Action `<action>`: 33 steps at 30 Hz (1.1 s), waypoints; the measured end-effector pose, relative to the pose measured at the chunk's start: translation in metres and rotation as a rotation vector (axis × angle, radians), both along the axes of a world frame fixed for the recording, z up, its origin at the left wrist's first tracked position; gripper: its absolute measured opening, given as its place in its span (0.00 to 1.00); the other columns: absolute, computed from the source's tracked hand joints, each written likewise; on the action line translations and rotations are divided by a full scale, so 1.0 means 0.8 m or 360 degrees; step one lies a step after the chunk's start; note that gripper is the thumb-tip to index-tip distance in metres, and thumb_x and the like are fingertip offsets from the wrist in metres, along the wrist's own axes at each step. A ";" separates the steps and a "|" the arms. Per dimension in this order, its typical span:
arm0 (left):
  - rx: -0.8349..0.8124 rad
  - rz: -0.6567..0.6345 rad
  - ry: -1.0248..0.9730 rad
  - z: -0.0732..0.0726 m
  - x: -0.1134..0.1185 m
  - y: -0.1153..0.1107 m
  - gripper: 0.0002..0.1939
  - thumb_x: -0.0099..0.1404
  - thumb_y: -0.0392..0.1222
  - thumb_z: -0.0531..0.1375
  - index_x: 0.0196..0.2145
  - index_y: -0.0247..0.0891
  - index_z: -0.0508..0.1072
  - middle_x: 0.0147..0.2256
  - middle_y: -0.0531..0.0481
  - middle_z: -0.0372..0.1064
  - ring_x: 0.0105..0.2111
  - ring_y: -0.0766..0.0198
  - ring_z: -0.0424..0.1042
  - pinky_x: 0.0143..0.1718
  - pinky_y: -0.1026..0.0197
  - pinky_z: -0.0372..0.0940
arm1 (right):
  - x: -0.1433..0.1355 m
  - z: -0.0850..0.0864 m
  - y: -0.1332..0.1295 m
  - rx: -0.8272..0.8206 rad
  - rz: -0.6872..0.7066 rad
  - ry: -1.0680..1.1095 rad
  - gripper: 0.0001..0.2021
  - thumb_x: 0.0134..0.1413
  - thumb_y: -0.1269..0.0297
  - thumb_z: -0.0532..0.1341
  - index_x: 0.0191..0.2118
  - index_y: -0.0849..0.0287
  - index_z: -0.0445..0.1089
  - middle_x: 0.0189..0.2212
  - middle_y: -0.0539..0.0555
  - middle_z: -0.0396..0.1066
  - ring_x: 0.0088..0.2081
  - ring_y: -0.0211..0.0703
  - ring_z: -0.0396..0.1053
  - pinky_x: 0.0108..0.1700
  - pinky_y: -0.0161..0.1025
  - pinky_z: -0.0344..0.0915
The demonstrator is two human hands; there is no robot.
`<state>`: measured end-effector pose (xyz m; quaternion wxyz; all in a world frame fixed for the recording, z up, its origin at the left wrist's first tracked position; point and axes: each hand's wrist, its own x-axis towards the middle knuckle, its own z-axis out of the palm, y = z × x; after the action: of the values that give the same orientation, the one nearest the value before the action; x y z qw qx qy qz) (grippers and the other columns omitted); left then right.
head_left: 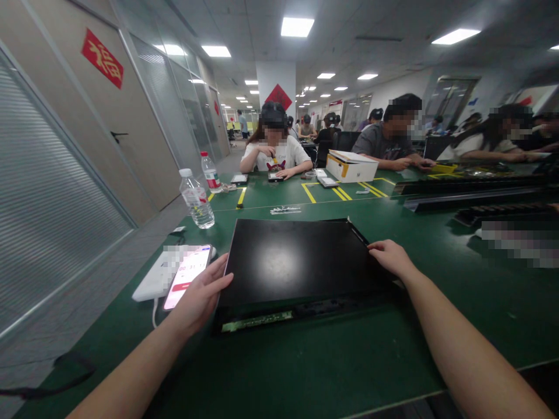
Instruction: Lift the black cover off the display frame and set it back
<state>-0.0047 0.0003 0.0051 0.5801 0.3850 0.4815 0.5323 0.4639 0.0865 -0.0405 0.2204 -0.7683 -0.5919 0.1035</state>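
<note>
A glossy black display panel (301,256) lies in front of me over a black frame (358,233), whose rim shows at the back right corner. Along the near side a green circuit strip (257,321) is exposed below the panel. My left hand (203,291) grips the panel's left edge, thumb on top and fingers partly hidden. At the right edge, my right hand (391,259) pinches with thumb and forefinger; whether it also touches the frame is hidden.
A phone (187,276) and a white power bank (152,273) lie left of the panel. Two bottles (198,201) stand behind them. Long black strips (463,195) lie at right. Across the green table (332,361), a co-worker (275,154) sits near a white box (351,169).
</note>
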 end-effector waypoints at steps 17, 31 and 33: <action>0.0137 -0.0059 -0.0065 -0.011 -0.004 0.002 0.43 0.52 0.42 0.76 0.65 0.45 0.70 0.65 0.44 0.65 0.69 0.43 0.57 0.68 0.48 0.57 | 0.001 0.000 0.002 0.0130 -0.0070 0.0286 0.17 0.55 0.60 0.60 0.47 0.58 0.80 0.29 0.53 0.75 0.33 0.47 0.71 0.38 0.42 0.64; 0.0200 0.0098 -0.0088 0.005 -0.001 -0.001 0.40 0.50 0.40 0.76 0.61 0.46 0.75 0.62 0.48 0.71 0.66 0.41 0.63 0.64 0.48 0.65 | 0.000 0.003 0.001 0.0464 -0.0168 0.1534 0.11 0.34 0.61 0.69 0.30 0.55 0.81 0.36 0.55 0.81 0.41 0.52 0.75 0.39 0.42 0.69; 0.0190 0.0115 -0.0124 0.010 -0.002 -0.002 0.39 0.49 0.40 0.75 0.60 0.46 0.75 0.61 0.48 0.73 0.64 0.40 0.66 0.61 0.48 0.69 | -0.003 0.012 -0.003 0.0466 -0.0105 0.1749 0.12 0.34 0.62 0.70 0.32 0.55 0.81 0.34 0.54 0.80 0.39 0.50 0.76 0.36 0.41 0.70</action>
<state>-0.0063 -0.0010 0.0127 0.5548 0.3803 0.4397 0.5952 0.4619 0.0840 -0.0308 0.6032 -0.5812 -0.3741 0.3980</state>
